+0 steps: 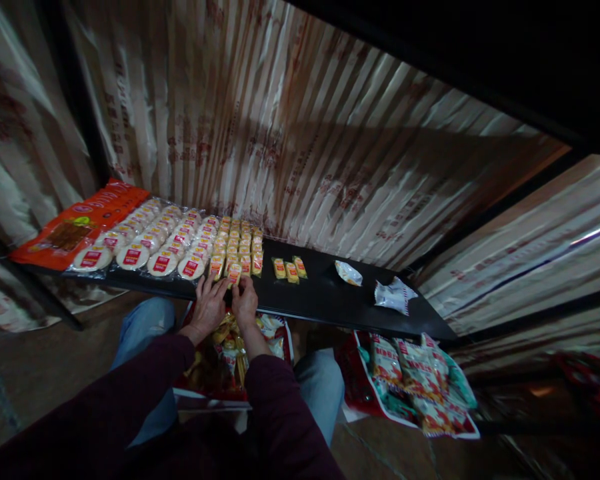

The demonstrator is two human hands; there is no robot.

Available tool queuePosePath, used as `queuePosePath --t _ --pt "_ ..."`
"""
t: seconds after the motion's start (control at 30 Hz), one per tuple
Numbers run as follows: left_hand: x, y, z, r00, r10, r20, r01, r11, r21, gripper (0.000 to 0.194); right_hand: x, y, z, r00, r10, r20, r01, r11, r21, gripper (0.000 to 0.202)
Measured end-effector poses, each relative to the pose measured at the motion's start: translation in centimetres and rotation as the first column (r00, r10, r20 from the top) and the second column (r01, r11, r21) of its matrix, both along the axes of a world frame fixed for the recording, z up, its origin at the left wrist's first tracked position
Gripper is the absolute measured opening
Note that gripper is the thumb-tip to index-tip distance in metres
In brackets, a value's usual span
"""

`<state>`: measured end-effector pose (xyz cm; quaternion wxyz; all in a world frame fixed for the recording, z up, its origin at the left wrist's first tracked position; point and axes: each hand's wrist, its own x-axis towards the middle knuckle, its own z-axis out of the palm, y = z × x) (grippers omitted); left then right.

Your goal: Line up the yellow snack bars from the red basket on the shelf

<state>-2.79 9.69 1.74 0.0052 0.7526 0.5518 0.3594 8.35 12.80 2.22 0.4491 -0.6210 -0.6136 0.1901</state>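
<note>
Both hands meet at the front edge of a black shelf (320,293). My left hand (210,307) has its fingers apart beside a small yellow packet (234,275) at the front of several rows of yellow packets (237,243). My right hand (245,300) has its fingertips closed at the same packet's near right side. Left of the yellow rows lie rows of round white packaged crackers (163,262) with red labels. Three yellow packets (291,269) lie apart, to the right.
An orange bag (80,223) lies at the shelf's left end. Farther right are a small white packet (349,273) and a silvery one (395,295). Below stand a box of snacks (289,340) between the knees and a tray of bagged snacks (473,428). Wrinkled sheeting hangs behind.
</note>
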Motion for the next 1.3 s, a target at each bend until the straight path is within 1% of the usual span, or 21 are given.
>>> queuePosePath --t 0.17,0.37,0.5,0.57,0.7,0.9,1.0,1.1,1.2,1.3 --pt "-0.2 0.2 -0.3 1.0 -0.002 -0.028 0.002 1.0 0.004 0.058 0.0 0.4 -0.3 1.0 0.015 0.012 -0.015 1.0 0.004 0.032" --pt "-0.2 0.2 -0.9 0.999 -0.02 -0.041 0.02 1.0 0.0 0.055 0.0 0.7 -0.3 0.999 0.013 0.045 -0.013 1.0 0.009 0.03" --pt "-0.3 0.4 -1.0 0.998 0.003 -0.062 -0.001 1.0 0.031 0.052 -0.1 0.7 -0.3 0.996 -0.017 0.084 0.017 1.0 0.002 0.031" --pt "-0.5 0.4 -1.0 0.998 -0.01 -0.069 0.012 0.999 0.039 0.053 -0.1 0.7 -0.3 0.996 -0.017 0.087 0.016 1.0 0.016 0.032" --pt "-0.8 0.4 -1.3 0.995 -0.053 -0.086 0.056 0.998 0.039 0.053 -0.1 0.7 -0.4 0.998 0.0 0.062 -0.003 0.999 0.048 0.031" --pt "-1.0 0.5 -2.0 0.997 -0.042 -0.067 0.045 0.998 0.047 0.052 -0.2 1.1 -0.5 1.0 0.028 -0.012 -0.028 0.998 0.053 0.03" --pt "-0.9 0.6 -2.2 0.996 -0.038 -0.076 0.042 0.998 0.049 0.052 -0.2 1.3 -0.8 1.0 0.021 -0.007 -0.021 0.999 0.04 0.029" --pt "-0.8 0.6 -2.5 0.997 -0.029 -0.071 0.033 0.998 0.046 0.052 0.1 1.4 -1.0 0.999 0.05 -0.016 -0.05 0.999 0.023 0.027" --pt "-0.7 0.5 -2.4 0.997 -0.044 -0.058 0.046 0.998 0.037 0.054 0.4 1.4 -1.0 0.997 0.065 -0.047 -0.064 0.998 0.008 0.026" --pt "-0.6 0.0 -2.0 0.998 -0.057 -0.04 0.058 0.998 0.026 0.056 0.7 0.8 -0.5 0.997 0.044 -0.064 -0.043 0.999 0.021 0.026"
